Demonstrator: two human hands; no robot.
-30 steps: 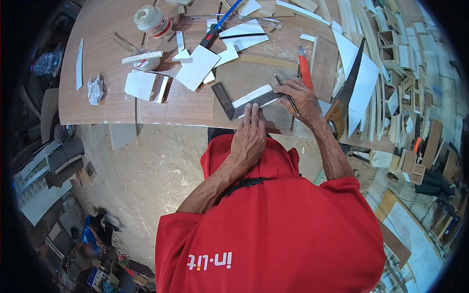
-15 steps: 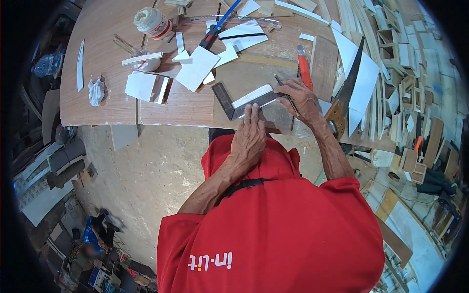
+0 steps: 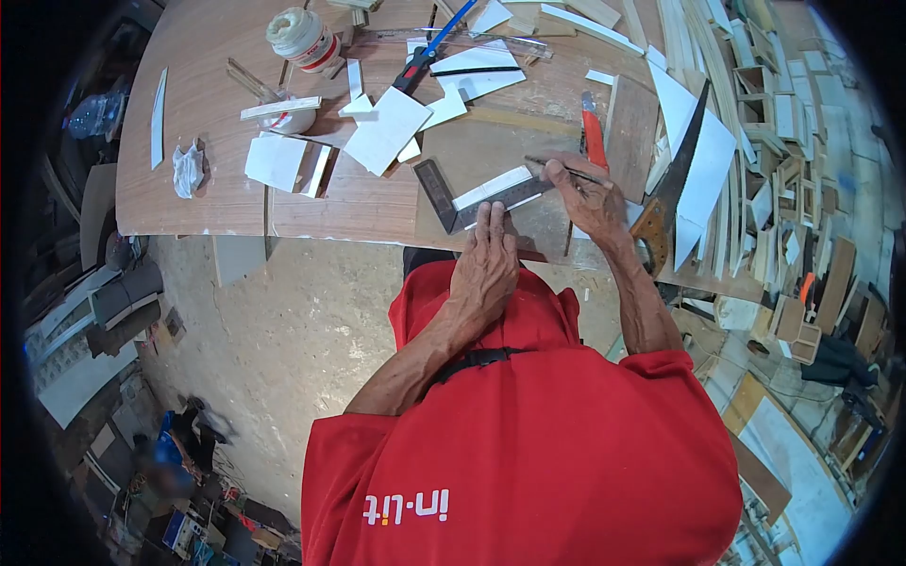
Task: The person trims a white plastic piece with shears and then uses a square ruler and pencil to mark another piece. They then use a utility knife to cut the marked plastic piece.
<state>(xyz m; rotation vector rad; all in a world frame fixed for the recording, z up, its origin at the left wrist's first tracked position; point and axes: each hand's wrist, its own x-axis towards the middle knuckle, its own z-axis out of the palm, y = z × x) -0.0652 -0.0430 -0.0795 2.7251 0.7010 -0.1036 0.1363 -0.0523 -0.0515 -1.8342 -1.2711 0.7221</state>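
Observation:
My left hand [image 3: 485,268] presses its outstretched fingertips on the blade of a dark metal square [image 3: 438,195] near the table's front edge. A narrow white strip [image 3: 493,187] lies along the inner edge of that blade. In my right hand [image 3: 592,200] is a thin pencil [image 3: 571,168], its tip pointing left near the right end of the strip. The fingers of that hand are bent round the pencil, just right of the square. A red-handled cutter [image 3: 593,138] lies beyond my right hand, and a handsaw [image 3: 668,193] rests to its right.
White offcuts [image 3: 388,130], a blue-and-black tool [image 3: 412,70] and a clear ruler [image 3: 453,39] lie farther back. A jar [image 3: 304,41] and a bowl with sticks [image 3: 286,117] stand at left. Wood strips [image 3: 700,71] are stacked at right. A blurred person is at lower left.
My right hand has turned, and the pencil has swung from steep to nearly level, pointing left. My left hand still presses on the square. The whole view has shifted slightly.

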